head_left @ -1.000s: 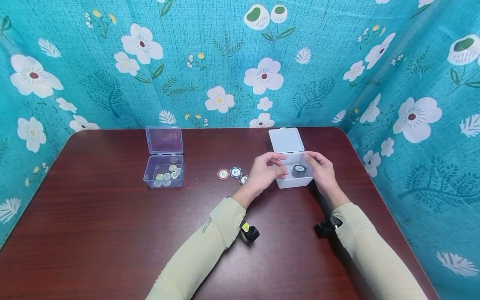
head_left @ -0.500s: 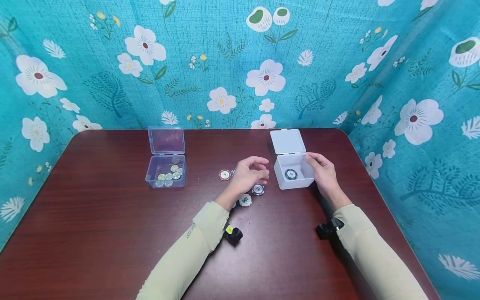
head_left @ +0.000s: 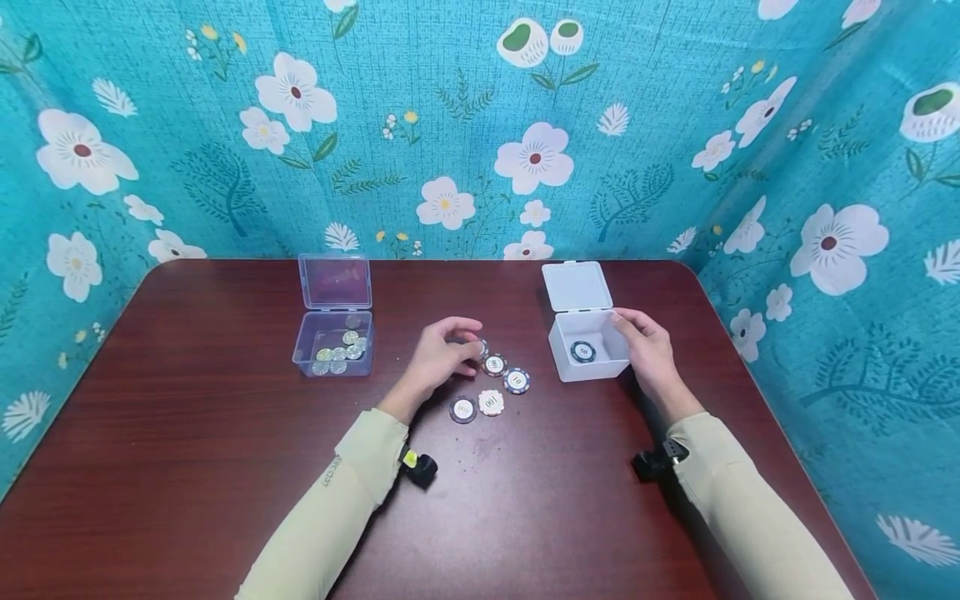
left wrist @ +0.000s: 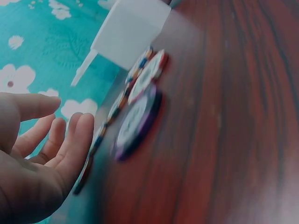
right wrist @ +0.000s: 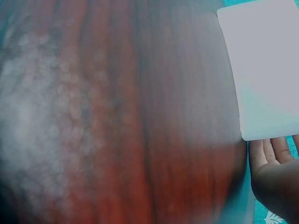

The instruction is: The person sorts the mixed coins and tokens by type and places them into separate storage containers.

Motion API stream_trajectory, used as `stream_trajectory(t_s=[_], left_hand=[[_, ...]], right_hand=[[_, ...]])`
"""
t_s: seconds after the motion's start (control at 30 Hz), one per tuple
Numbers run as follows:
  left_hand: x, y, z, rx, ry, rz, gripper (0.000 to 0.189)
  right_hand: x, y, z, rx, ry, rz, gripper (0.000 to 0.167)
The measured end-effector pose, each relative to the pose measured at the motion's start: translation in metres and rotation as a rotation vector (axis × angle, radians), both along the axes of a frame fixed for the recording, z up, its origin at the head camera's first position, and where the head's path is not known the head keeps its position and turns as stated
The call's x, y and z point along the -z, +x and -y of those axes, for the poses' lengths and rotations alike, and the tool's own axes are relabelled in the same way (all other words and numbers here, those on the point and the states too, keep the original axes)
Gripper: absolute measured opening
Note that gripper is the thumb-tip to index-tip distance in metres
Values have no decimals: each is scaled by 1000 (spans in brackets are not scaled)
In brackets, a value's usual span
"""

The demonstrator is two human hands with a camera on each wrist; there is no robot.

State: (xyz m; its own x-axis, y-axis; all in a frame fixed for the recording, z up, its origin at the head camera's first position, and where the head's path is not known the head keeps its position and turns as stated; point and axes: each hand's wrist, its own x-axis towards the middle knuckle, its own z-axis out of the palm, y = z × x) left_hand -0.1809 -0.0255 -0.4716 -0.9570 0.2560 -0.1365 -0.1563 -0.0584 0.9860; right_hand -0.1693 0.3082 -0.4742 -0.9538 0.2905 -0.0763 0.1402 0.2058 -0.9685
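My left hand (head_left: 446, 354) hovers over the left end of a loose group of poker chips, its fingers relaxed and nothing between them. In the left wrist view the thumb and fingers stand apart. A dark chip (head_left: 462, 409), a white chip (head_left: 491, 403), a blue chip (head_left: 517, 381) and a brown chip (head_left: 494, 365) lie flat on the table; another is partly hidden by the hand. With thumb on the rim and fingers outside, my right hand (head_left: 648, 354) grips the right wall of the white box (head_left: 588, 369). One dark chip (head_left: 582, 352) rests inside, under the raised lid.
At left stands a clear plastic box (head_left: 300, 354) with its lid up and several silvery coins (head_left: 337, 354) inside. A floral cloth (head_left: 442, 125) hangs behind the dark wooden table (head_left: 187, 433) and along its right side.
My left hand has left the white box and moved left to the loose chips. The chip in the box has dropped flat on its floor. My right hand keeps its place.
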Motion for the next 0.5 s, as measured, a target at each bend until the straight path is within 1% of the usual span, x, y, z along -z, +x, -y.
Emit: stream_trajectory(t_s=[0.17,0.37,0.5], left_hand=[[4,-2,20,-28,-62,-10,41],[3,-1,37,-63,-153,-33,39],[1,-1,43,-52,-235,-64,39]], right_hand=[[0,1,0,1,0,-8,44],[-1,1,1,2,-5,-15,45],[-2,1,1,-2,-9,-15,45]])
